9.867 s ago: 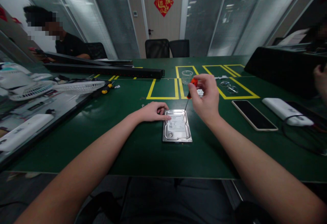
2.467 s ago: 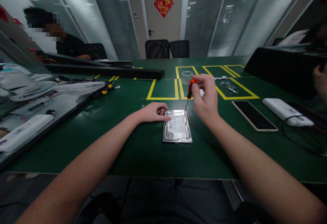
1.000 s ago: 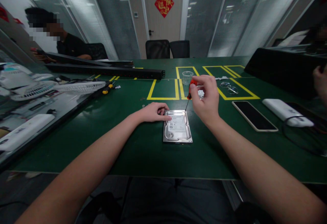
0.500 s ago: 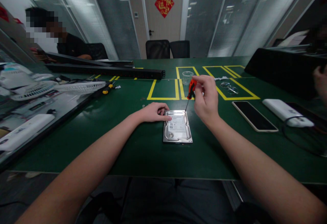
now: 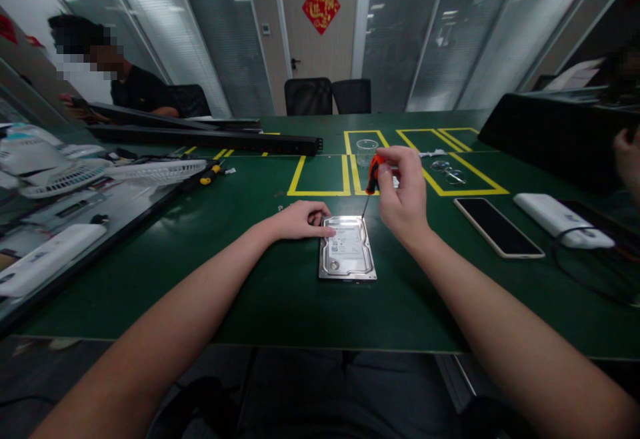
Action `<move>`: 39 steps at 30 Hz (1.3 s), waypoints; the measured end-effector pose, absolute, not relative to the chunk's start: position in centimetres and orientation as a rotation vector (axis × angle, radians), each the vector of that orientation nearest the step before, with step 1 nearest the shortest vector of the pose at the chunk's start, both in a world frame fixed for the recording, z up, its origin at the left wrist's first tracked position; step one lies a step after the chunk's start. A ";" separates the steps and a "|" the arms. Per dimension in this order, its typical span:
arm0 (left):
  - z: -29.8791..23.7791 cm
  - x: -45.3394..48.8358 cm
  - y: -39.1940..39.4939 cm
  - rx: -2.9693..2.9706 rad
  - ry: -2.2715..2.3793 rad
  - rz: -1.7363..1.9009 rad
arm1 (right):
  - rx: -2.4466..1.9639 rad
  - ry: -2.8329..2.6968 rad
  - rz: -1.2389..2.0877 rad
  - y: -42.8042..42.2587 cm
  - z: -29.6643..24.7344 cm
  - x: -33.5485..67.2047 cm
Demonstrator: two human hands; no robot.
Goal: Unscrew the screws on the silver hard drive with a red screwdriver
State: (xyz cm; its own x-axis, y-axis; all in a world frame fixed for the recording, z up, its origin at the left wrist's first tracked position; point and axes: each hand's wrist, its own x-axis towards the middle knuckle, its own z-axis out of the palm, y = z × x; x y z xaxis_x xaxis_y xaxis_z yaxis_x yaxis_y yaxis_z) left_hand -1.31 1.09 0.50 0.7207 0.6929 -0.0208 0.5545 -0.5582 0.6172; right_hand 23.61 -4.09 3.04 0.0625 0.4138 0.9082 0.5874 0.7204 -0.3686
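A silver hard drive (image 5: pixel 349 252) with a white label lies flat on the green table. My left hand (image 5: pixel 303 220) grips its far left corner, the thumb on the top face and the fingers curled at the edge. My right hand (image 5: pixel 404 189) is closed round the handle of a red and black screwdriver (image 5: pixel 373 175). The screwdriver leans a little, and its tip meets the far right corner of the drive. Whether a screw sits under the tip is too small to tell.
A clear plastic cup (image 5: pixel 367 152) stands behind my right hand. To the right lie a phone (image 5: pixel 499 227), a white power bank (image 5: pixel 563 220) and glasses (image 5: pixel 449 172). On the left are a yellow-black screwdriver (image 5: pixel 211 173), a long black bar (image 5: pixel 210 140) and white fan parts (image 5: pixel 65 172). A person sits at far left.
My right thumb and fingers have shifted slightly on the screwdriver handle, which looks turned a little. The tip stays on the same corner; my left hand and the hard drive look unmoved.
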 end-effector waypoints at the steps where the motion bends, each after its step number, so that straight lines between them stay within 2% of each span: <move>1: 0.5 -1.3 1.1 2.316 0.940 0.299 | -0.838 -1.560 -0.155 -4.1 3.0 23.6; 30: 0.4 -1.4 1.2 2.320 0.939 0.297 | -0.821 -1.534 -0.059 -3.5 2.4 23.6; 39: 0.5 -1.3 1.0 2.307 0.934 0.306 | -0.861 -1.515 -0.128 -3.6 2.7 23.6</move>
State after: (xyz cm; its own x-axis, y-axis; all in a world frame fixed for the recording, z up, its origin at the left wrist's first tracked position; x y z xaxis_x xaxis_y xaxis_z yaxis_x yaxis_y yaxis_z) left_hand -1.34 0.99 0.52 0.7228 0.6909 -0.0179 0.5463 -0.5552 0.6272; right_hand 23.56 -3.62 2.73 0.1097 0.4300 0.8961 0.5746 0.7083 -0.4102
